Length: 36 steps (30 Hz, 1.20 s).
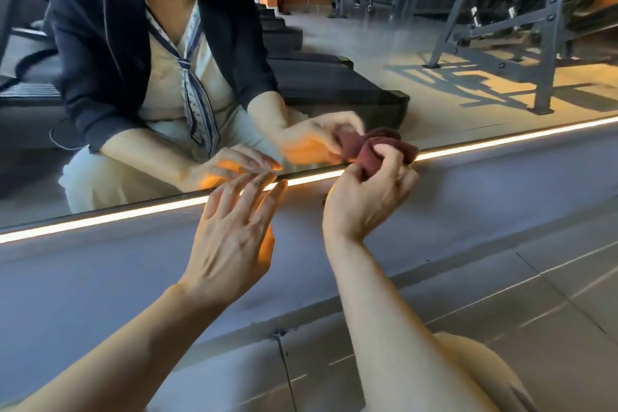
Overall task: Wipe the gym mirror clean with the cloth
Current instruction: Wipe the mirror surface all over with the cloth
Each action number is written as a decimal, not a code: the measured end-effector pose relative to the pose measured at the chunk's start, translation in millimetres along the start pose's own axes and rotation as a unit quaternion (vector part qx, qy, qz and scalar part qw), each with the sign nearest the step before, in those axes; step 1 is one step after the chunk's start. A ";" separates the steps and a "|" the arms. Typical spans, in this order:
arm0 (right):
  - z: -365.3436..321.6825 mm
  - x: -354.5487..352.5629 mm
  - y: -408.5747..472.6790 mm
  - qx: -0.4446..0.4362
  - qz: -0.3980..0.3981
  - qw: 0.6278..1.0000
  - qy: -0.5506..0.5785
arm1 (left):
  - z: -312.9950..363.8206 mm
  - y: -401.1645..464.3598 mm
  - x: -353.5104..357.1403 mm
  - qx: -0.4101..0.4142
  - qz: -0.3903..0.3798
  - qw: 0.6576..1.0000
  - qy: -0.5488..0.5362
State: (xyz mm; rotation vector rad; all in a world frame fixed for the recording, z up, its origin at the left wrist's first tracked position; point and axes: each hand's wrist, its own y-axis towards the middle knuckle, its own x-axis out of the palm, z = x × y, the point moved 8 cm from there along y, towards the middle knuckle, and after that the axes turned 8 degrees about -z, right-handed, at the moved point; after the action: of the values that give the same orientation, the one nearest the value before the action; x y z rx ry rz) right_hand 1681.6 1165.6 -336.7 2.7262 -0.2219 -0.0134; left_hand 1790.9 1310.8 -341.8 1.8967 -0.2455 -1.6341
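Mirror (pixel 368 53) base: cloth (pixel 374 152) (bunched, axisless)

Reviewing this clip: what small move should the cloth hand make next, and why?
Probably press the cloth forward onto the mirror and start a stroke: the right hand grips it bunched at the glass's bottom edge, while the left hand hovers open beside it.

Cloth (pixel 374 152): soft, matt, maroon fabric. Mirror (pixel 384 53): smooth glossy glass. Strip (pixel 133 216) under mirror: glowing, metal-looking edge. Floor (pixel 551 294): matt grey tiles.
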 end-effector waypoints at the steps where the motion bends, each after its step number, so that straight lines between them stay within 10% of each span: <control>1: 2.2 0.0 0.8 0.011 0.008 1.000 -0.007 | -0.1 -1.6 -0.4 -0.004 -0.005 1.000 0.015; 8: -25.6 39.5 -78.4 -0.110 -0.197 0.974 -0.025 | -0.9 -9.3 -10.4 -0.024 0.004 1.000 0.007; 14: -13.5 9.3 -46.8 -0.026 -0.009 0.999 -0.015 | -8.5 -17.2 -10.3 -0.025 -0.046 0.998 0.034; 21: -36.4 40.0 -101.9 -0.106 -0.186 0.977 -0.007 | -22.6 -33.5 -20.9 0.010 -0.037 0.999 0.011; 27: -31.6 16.8 -72.7 -0.069 -0.049 0.996 -0.009 | -36.1 -41.9 -27.3 -0.006 -0.064 0.998 0.025; 36: -45.8 46.0 -107.1 -0.127 -0.236 0.963 0.030 | -48.1 -53.6 -30.6 -0.006 -0.055 0.998 -0.009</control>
State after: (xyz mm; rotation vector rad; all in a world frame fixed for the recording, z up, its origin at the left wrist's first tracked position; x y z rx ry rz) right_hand 1745.3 1273.5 -335.8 2.4540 0.4233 -0.0873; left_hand 1816.4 1384.8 -344.0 1.9167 -0.1405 -1.7219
